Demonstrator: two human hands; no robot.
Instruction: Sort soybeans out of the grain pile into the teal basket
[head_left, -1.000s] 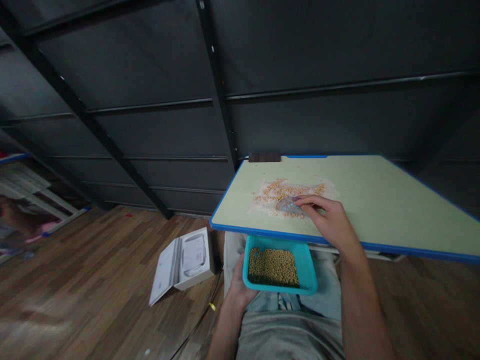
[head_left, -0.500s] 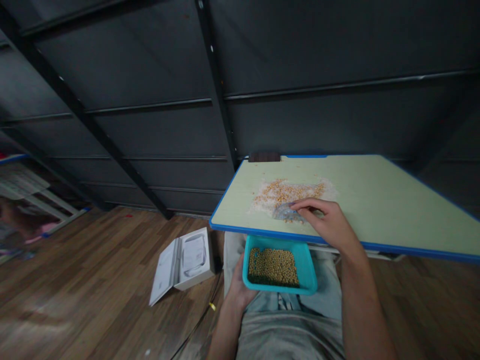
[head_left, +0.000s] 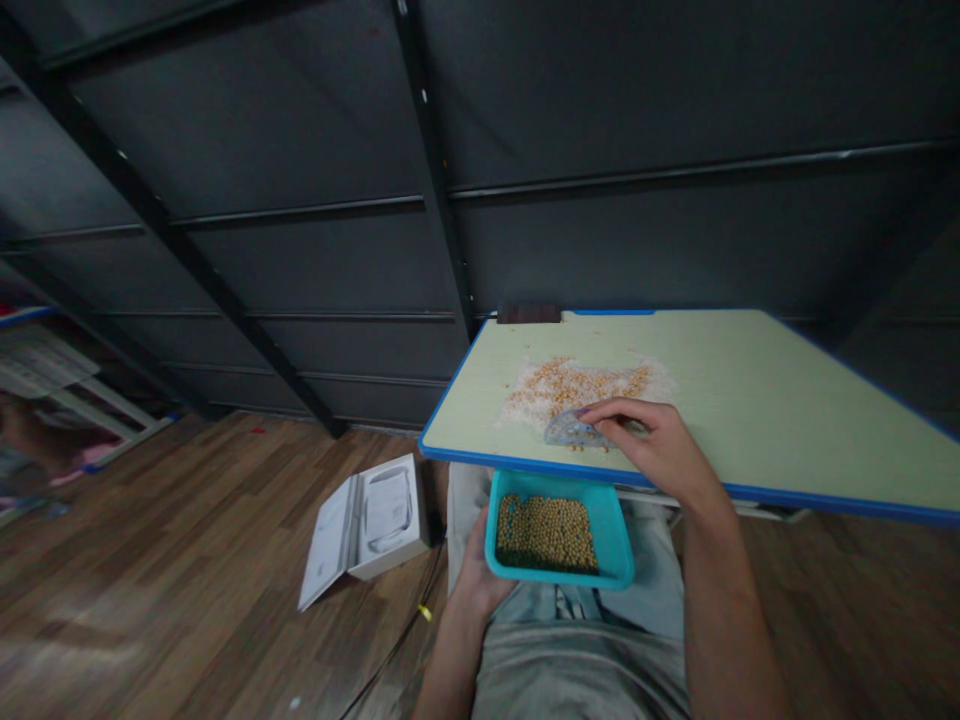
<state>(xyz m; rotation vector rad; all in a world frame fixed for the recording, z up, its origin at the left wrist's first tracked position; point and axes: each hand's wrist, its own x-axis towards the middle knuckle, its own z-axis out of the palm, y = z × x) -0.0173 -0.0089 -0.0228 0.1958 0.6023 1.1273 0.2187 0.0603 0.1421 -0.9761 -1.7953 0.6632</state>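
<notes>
My left hand (head_left: pixel 480 575) grips the left side of a turquoise plastic basket (head_left: pixel 616 545) at my lap, its fingers partly hidden by the basket. Soybeans (head_left: pixel 551 535) lie inside it. Above the table my right hand (head_left: pixel 656 440) is closed in a pinch on a clear, bluish piece of plastic (head_left: pixel 568 428), whose exact kind I cannot make out. The plastic rests at the near side of a patch of orange-yellow beans (head_left: pixel 574 382) mixed with white grains (head_left: pixel 525 408). A few beans lie by its near edge.
The pale green table (head_left: pixel 757 400) has a blue rim and a dark brown block (head_left: pixel 529 314) at its far edge. On the wooden floor at left lie an open white box (head_left: pixel 390 510) and a black cable (head_left: pixel 397 645). A dark panelled wall (head_left: pixel 322 270) stands behind.
The plastic piece has shifted slightly on the tabletop, and the beans at its near edge lie a little differently. My right hand has barely moved; my left hand and the basket stay put.
</notes>
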